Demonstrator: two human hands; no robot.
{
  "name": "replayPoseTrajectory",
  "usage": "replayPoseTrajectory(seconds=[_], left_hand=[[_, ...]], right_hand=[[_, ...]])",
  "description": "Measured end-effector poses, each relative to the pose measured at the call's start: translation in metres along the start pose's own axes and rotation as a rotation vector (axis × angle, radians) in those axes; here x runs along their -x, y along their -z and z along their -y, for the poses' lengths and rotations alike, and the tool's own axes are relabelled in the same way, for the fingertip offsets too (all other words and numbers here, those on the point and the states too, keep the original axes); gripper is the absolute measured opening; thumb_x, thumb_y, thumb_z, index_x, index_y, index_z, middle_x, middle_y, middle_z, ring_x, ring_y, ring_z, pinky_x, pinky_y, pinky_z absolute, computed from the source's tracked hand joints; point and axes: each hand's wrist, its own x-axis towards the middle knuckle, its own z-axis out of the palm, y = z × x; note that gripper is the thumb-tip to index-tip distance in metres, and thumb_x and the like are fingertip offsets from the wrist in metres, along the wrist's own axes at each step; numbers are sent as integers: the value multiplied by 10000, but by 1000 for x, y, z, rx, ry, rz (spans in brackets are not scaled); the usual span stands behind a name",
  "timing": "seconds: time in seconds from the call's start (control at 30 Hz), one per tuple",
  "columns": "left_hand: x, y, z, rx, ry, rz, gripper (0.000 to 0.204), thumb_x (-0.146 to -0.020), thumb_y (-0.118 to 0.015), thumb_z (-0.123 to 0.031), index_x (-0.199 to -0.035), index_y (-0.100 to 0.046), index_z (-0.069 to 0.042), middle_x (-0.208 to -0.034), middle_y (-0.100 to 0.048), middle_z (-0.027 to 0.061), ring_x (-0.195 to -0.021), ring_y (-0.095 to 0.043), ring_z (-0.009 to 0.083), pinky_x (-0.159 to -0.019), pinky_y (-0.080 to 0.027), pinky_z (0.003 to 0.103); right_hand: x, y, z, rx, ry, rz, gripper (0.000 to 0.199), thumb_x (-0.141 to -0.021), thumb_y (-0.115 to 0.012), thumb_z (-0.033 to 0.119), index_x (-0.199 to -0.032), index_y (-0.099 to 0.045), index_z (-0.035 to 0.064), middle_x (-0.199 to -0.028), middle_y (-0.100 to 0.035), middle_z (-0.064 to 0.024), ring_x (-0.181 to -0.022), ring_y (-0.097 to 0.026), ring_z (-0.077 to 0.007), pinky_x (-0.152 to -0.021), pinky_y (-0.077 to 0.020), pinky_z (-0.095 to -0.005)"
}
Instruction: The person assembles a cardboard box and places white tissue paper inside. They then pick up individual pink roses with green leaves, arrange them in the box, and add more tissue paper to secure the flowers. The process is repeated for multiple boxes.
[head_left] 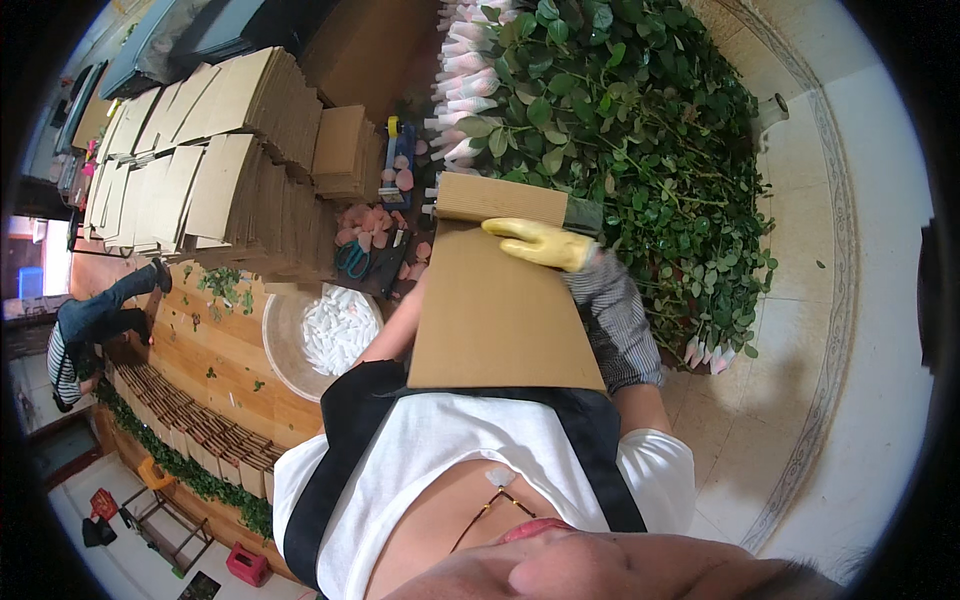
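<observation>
My right hand (540, 243), in a yellow glove with a checked sleeve behind it, lies across the upper part of a brown corrugated cardboard sheet (500, 320) and grips it. The sheet's top strip (500, 198) is folded over. The sheet is held in front of my white shirt and black apron. My bare left forearm (395, 325) runs under the sheet's left edge. My left hand is hidden behind the cardboard.
A big heap of leafy rose stems (620, 120) with net-wrapped pink buds (465, 70) lies beyond the sheet. Stacks of flat cardboard (230, 150), teal-handled scissors (352, 260), loose pink petals (365, 225) and a round basin of white net sleeves (320, 330) are to the left. Another person (90, 320) bends at far left.
</observation>
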Motion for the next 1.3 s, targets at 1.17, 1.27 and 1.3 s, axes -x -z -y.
replayPoseTrajectory(seconds=[1.17,1.27,1.3], left_hand=[[-104,218,22,-680,800,-576,798,-733,-838,-528,-1277,-543,-23,-1286,-549,264,-1219,-521,409,-976,-465,521],[-102,217,26,-663,812,-568,819,-717,-849,-523,-1273,-500,-34,-1281,-552,266,-1208,-525,418,-965,-475,514],[-101,217,28,-644,811,-577,810,-715,-851,-511,-1267,-502,-31,-1267,-552,278,-1204,-524,426,-964,-476,510]], right_hand=[[-12,-97,-11,831,-192,-137,751,-836,-702,342,-1463,-427,33,-1496,-436,-150,-1414,-385,-314,-1147,-349,-423],[-13,-96,-12,831,-179,-140,749,-830,-710,334,-1458,-433,33,-1493,-439,-148,-1410,-391,-315,-1141,-359,-418],[-13,-98,-11,827,-172,-145,749,-828,-713,332,-1456,-435,32,-1492,-440,-147,-1406,-396,-315,-1139,-360,-418]])
